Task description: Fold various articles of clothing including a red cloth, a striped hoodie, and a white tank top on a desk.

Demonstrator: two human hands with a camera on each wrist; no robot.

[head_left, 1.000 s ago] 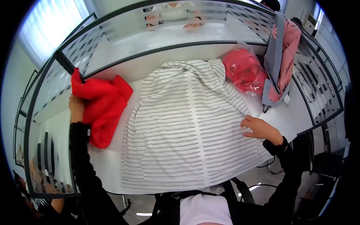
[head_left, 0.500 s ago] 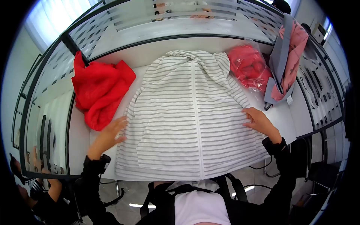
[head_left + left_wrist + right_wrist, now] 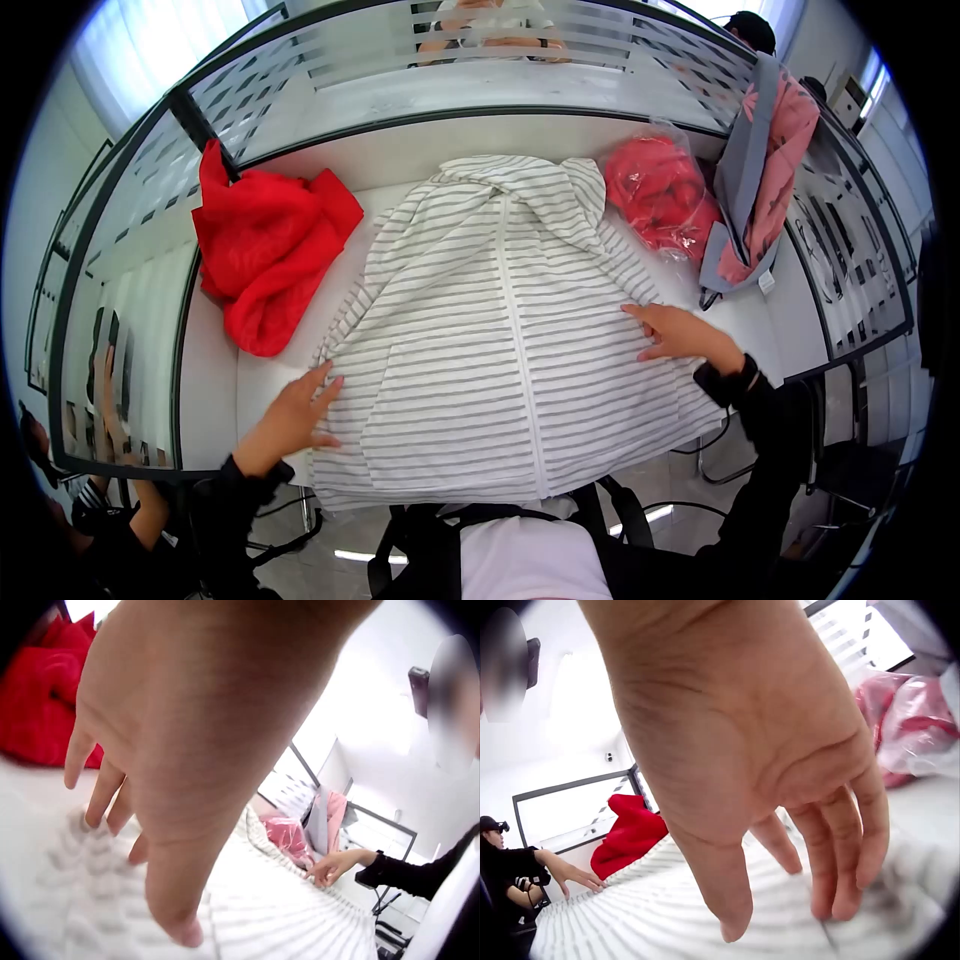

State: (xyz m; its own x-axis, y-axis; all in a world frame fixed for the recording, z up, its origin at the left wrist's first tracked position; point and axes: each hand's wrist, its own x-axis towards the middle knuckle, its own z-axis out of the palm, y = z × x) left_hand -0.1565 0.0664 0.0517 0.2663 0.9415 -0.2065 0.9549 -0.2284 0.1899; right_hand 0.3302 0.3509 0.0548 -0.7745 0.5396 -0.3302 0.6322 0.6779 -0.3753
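A white zip-up hooded jacket (image 3: 450, 340) with grey stripes lies spread on the white table, its hood (image 3: 520, 180) at the far side and its hem at the near edge. The closed zip (image 3: 517, 330) runs down its middle. At the jacket's left side is my left hand (image 3: 292, 415), fingers spread and fingertips right at the striped cloth. My right hand (image 3: 685, 333) is over the right sleeve side, index finger extended. In the right wrist view, the fingers (image 3: 825, 855) of that hand point down close to the cloth, with nothing gripped.
Red cloth (image 3: 270, 250) lies bunched at the left against the partition. Back right, a clear plastic bag (image 3: 660, 195) holds something red, beside a pink and grey cloth (image 3: 765, 180) draped over the partition. A black-framed partition (image 3: 430, 135) surrounds the table; another person (image 3: 490, 30) sits beyond.
My left hand has let go of the red cloth and come back to the jacket's lower left side. The red cloth now sits more bunched. My right hand has shifted slightly over the jacket.
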